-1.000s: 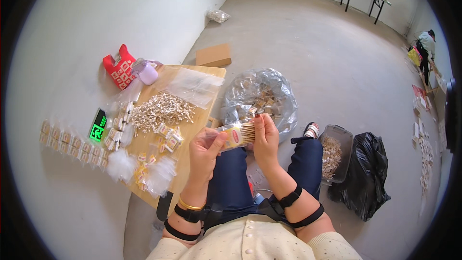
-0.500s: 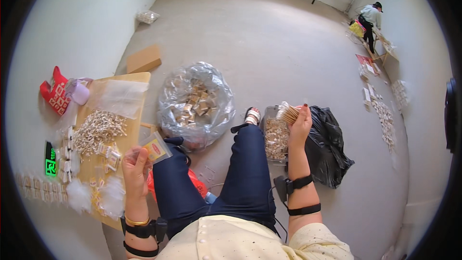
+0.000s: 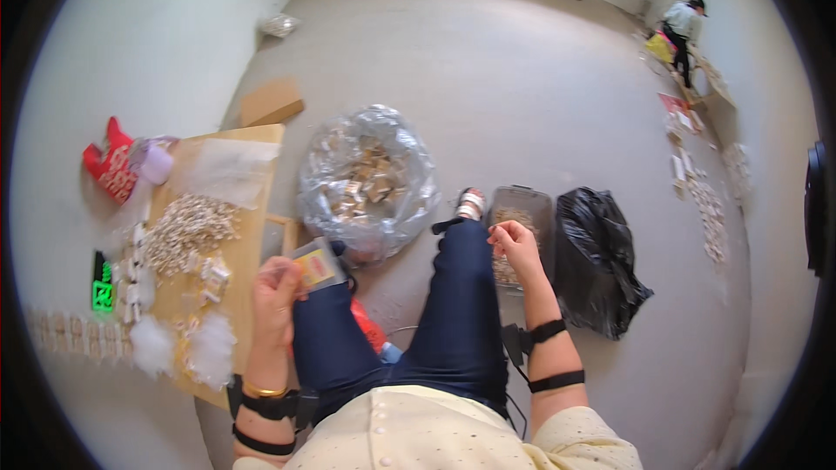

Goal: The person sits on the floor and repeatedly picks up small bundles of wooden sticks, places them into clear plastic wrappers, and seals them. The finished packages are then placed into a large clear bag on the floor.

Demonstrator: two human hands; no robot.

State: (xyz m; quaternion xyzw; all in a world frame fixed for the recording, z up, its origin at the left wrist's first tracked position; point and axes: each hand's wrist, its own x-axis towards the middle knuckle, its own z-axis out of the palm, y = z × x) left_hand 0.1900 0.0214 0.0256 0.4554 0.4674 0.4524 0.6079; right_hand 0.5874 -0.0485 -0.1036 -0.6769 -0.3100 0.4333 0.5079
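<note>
I sit on the floor with my legs in dark blue trousers stretched out. My left hand holds a small flat packet with a yellow and red face, just above my left thigh. My right hand hovers over a clear plastic tub of small tan pieces beside my right knee; its fingers are curled and I see nothing in them. A clear plastic bag full of small tan pieces lies on the floor ahead of my knees.
A low wooden board on my left carries a heap of small pale pieces, white fluff and clear wrap. A black bag lies right of the tub. A cardboard piece, a red pouch and another person are farther off.
Both hands were together in front of me a second ago. The right hand then swung out over the tub with a bundle, which it no longer shows. The left hand kept the packet.
</note>
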